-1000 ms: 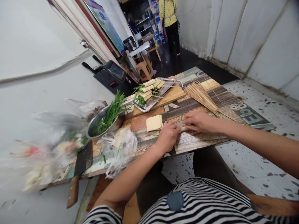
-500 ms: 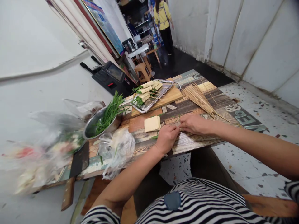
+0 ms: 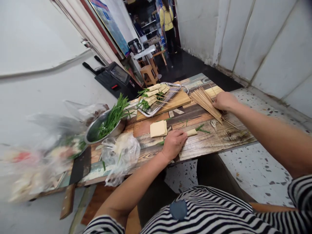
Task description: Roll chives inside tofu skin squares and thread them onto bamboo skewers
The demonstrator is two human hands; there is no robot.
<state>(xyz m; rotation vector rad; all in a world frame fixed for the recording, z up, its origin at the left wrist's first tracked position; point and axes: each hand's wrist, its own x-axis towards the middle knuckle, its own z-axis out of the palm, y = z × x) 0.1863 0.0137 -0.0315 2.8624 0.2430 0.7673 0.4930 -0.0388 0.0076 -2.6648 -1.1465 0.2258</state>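
My left hand (image 3: pixel 174 144) is closed on a rolled tofu sheet (image 3: pixel 191 132), pressing it against the table, and green chive ends stick out of the roll's right end. At the bamboo skewers (image 3: pixel 204 102) is my right hand (image 3: pixel 224 100); its fingers are curled and pinch at a skewer along the bundle's right side, the fingertips partly hidden. Just left of the roll lies a stack of square tofu sheets (image 3: pixel 158 129). Behind it, a metal tray (image 3: pixel 152 112) holds several finished rolls (image 3: pixel 152 94) with chives, on skewers.
A wooden board (image 3: pixel 179 100) lies under the tray. To the left stand a metal bowl of chives (image 3: pixel 110 125), a crumpled plastic bag (image 3: pixel 122 152) and a cleaver (image 3: pixel 79 165) whose handle overhangs the table edge. A person in yellow (image 3: pixel 167 22) stands far back.
My right hand has left the roll and moved right and away to the skewers. The roll with its chive ends now shows. My left hand stays on it.
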